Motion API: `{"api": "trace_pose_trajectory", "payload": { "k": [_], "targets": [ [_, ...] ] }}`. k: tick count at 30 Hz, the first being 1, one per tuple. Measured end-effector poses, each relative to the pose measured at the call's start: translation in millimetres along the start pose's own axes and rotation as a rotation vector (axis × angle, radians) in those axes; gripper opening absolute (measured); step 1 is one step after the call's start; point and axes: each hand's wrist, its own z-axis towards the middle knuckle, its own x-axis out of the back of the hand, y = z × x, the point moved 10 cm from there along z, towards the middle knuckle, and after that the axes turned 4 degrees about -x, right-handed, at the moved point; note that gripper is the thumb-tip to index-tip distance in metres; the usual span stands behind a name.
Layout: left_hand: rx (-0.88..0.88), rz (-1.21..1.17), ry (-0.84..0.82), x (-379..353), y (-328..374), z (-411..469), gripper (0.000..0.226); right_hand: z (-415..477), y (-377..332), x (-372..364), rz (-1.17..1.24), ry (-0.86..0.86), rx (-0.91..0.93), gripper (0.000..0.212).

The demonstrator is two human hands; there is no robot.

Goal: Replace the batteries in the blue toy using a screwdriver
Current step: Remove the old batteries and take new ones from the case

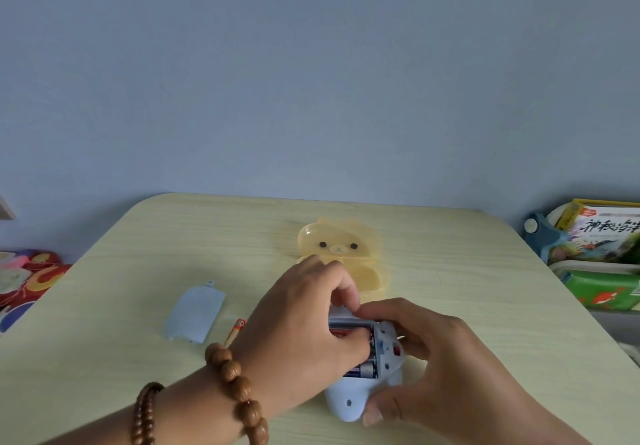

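The blue toy (pixel 349 399) lies upside down near the table's front edge with its battery bay open. Batteries (pixel 363 370) sit inside the bay. My left hand (pixel 301 333) reaches over the bay, fingertips pressing on a red battery (pixel 337 333) in it. My right hand (pixel 429 358) grips the toy's right side, thumb under its lower edge. The removed blue battery cover (pixel 195 313) lies flat to the left. A loose orange battery (pixel 235 331) lies beside my left wrist. No screwdriver is visible.
An open translucent yellow bear-shaped case (pixel 346 254) lies just behind my hands. The pale wood table (pixel 138 271) ends at a blue wall. Books and boxes (pixel 595 254) stack off the right edge; colourful fabric (pixel 27 278) sits off the left.
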Motion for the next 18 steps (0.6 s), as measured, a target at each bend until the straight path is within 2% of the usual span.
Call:
{"api": "trace_pose_trajectory", "payload": {
  "k": [9,18],
  "targets": [
    [0.090,-0.044,0.054,-16,-3,2,0.025,-4,0,1,-0.025,0.065,0.017,0.084],
    [0.064,-0.103,0.091,-20,2,5,0.020,-4,2,2,-0.037,0.090,0.006,0.081]
  ]
}}
